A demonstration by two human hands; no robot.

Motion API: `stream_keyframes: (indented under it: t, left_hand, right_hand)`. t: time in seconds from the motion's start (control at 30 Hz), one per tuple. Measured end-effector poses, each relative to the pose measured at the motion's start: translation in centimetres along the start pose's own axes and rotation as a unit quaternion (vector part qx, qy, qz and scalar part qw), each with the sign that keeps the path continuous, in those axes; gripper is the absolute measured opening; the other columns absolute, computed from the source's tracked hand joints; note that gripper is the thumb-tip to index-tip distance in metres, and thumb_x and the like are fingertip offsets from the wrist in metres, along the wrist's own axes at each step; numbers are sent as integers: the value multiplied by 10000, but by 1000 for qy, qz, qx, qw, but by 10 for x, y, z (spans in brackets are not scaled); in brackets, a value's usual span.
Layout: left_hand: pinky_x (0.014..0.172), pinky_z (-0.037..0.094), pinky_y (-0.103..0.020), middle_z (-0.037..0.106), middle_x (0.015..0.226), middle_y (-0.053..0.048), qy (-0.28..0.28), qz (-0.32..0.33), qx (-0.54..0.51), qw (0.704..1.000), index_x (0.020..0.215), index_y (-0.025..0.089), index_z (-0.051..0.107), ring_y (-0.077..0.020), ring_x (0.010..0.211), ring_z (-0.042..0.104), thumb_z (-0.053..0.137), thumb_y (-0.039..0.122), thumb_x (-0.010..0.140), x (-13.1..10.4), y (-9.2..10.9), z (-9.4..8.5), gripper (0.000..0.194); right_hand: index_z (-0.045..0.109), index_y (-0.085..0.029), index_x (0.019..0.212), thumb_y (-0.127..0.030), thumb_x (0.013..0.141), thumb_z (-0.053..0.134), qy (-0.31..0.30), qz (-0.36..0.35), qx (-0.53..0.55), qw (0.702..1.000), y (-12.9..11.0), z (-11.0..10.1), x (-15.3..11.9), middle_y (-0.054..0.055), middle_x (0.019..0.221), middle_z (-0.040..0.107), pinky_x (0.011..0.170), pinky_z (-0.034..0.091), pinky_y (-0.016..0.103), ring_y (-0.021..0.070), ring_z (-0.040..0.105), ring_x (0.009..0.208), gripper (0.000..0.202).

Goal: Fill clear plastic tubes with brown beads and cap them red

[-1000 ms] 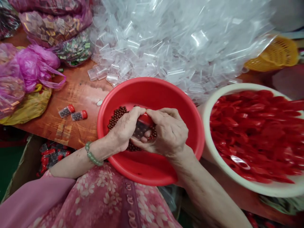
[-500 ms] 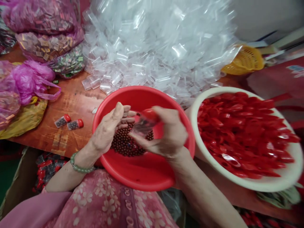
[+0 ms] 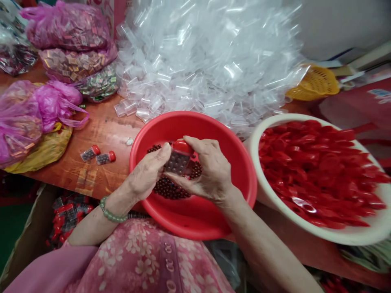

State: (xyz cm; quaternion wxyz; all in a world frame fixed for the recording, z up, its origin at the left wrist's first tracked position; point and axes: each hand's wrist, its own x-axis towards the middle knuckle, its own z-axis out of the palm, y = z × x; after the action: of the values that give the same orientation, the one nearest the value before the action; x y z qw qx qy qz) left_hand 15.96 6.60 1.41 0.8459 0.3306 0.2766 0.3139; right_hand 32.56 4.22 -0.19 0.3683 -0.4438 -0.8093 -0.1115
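Over a red basin (image 3: 201, 226), my right hand (image 3: 210, 169) grips a small clear container (image 3: 178, 158) with a red cap, its thumb below and fingers at the cap. Dark balls show inside the container. My left hand (image 3: 148, 173), with a green bead bracelet (image 3: 111, 213) on the wrist, closes against the container's left side; its fingertips are mostly hidden behind. Dark brown balls (image 3: 171, 189) lie in the basin beneath both hands. Two filled containers with red caps (image 3: 105, 158) lie on the table to the left.
A white tub (image 3: 282, 215) of red plastic pieces stands on the right. Clear plastic cases (image 3: 195, 77) are heaped behind the basin. Pink bags (image 3: 67, 28) and a yellow basket (image 3: 316, 83) sit farther back. Below left, a box (image 3: 27, 228) holds more filled containers.
My left hand was open beside the container and now touches it. The container, blurred before, has come upright and steady in my right hand. The view has shifted slightly left.
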Motion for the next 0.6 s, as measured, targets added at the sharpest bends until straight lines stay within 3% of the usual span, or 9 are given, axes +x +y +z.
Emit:
stream_keyframes:
  t: [0.1,0.23,0.33,0.4,0.5,0.6]
  left_hand:
    - [934,510,-337,745,974,-92,2,20,21,1000,1003,125,693,-231,1022,690,637,424,882,-7,-3,-5,327]
    - [848,550,-324,740,948,-95,14,37,54,998,1065,129,652,-220,932,718,660,456,857,-21,-4,-19,388]
    - [816,568,-315,741,942,-96,78,93,104,987,1072,133,640,-205,872,729,628,471,876,-34,-2,-40,391]
    - [824,568,-304,742,950,-83,150,136,151,968,1073,147,635,-183,841,729,602,462,894,-44,1,-63,364]
    - [823,569,-308,737,959,-77,280,175,263,907,1088,157,614,-170,814,721,518,443,935,-55,5,-105,338]
    - [841,562,-356,731,956,-104,415,157,452,774,1063,148,607,-201,846,708,402,352,967,-59,8,-146,304]
  right_hand:
    - [380,-171,1457,-455,819,683,-12,14,14,1000,-7,5,0,143,1096,704,813,517,418,268,687,928,762]
    - [303,-155,1513,-564,829,656,-76,23,45,996,-16,6,1,193,1210,670,868,518,458,313,667,1062,871]
    - [231,-165,1557,-616,815,661,-125,63,61,988,-16,0,-6,204,1282,645,922,524,486,328,641,1153,969]
    - [325,-181,1524,-565,828,681,-137,91,63,984,-14,-4,-17,191,1259,665,911,543,475,318,657,1135,871]
    - [541,-197,1351,-425,870,686,-140,116,89,979,-13,-10,-31,151,1159,712,822,589,414,270,707,1013,551]
    - [610,-200,1219,-307,888,678,-146,112,143,973,-28,-14,-27,107,1061,738,789,605,359,220,726,917,354]
